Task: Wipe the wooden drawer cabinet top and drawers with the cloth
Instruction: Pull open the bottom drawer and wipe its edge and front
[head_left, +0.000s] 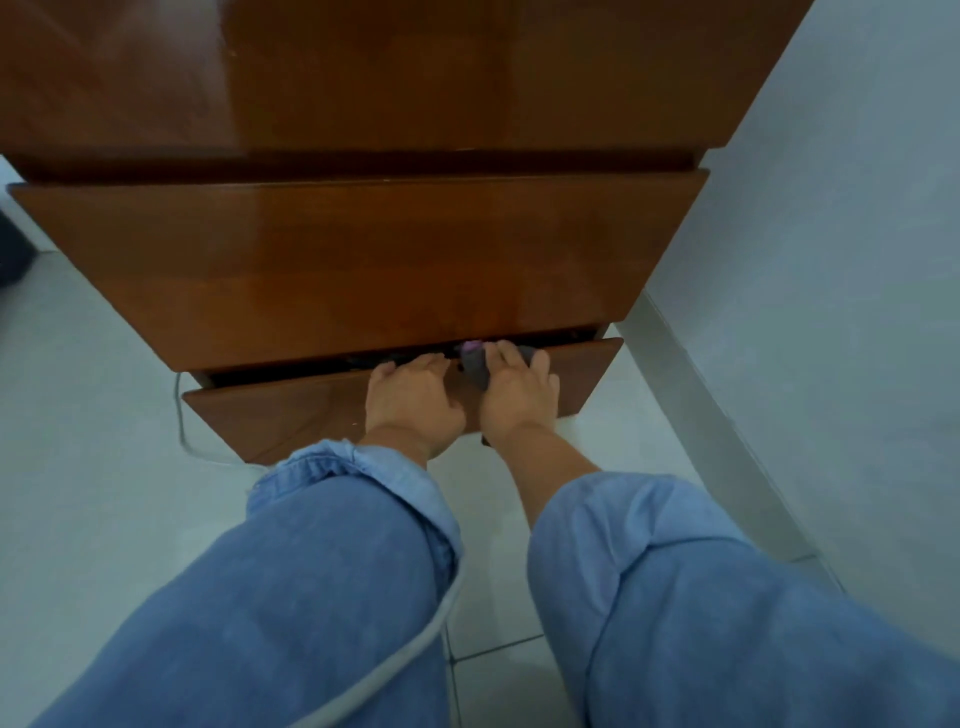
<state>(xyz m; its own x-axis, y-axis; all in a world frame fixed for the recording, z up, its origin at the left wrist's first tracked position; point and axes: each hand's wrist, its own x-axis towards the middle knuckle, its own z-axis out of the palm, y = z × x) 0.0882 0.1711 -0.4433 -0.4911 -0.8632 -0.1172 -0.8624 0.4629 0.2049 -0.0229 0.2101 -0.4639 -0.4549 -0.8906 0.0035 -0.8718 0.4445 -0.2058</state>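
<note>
The top edge of the slightly open bottom drawer (311, 410) is gripped by the left hand (413, 397), seemingly to steady it, while a dark cloth (475, 366) is pressed there under the right hand's (519, 395) curled fingers.

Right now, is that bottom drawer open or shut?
Open a little: the bottom drawer juts past the drawer above, leaving a dark gap. Both hands hold its top edge.

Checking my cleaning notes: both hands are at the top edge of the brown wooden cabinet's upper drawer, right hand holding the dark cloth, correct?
Not quite. The head view shows both hands, left hand and right hand, at the top edge of the slightly open lower drawer, not the upper drawer. The right hand does hold the dark cloth.
</note>
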